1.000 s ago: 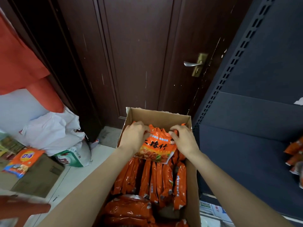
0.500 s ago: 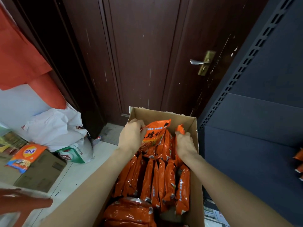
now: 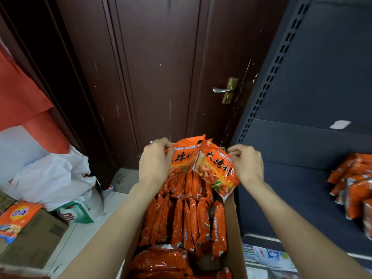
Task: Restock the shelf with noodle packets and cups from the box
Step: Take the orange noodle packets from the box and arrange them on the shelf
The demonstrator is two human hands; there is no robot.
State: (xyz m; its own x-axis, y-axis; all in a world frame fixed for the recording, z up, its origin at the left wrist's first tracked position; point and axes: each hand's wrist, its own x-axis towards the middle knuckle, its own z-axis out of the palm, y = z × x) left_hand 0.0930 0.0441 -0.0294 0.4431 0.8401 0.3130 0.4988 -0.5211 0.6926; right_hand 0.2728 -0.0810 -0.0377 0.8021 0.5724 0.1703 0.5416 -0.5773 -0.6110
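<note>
A cardboard box stands on the floor in front of me, packed with upright orange noodle packets. My left hand grips one orange packet by its top edge, lifted above the box. My right hand pinches a second orange packet, tilted and raised beside the first. The two packets touch in the middle. To the right is the dark blue shelf, with several orange packets lying on it at the far right.
A dark brown door with a metal handle stands behind the box. White sacks and a closed carton with an orange bag on it sit on the floor at left. Papers lie under the shelf.
Both hands have risen out of the box. The right hand now holds a second packet, and the view has shifted so the shelf's packets show at right.
</note>
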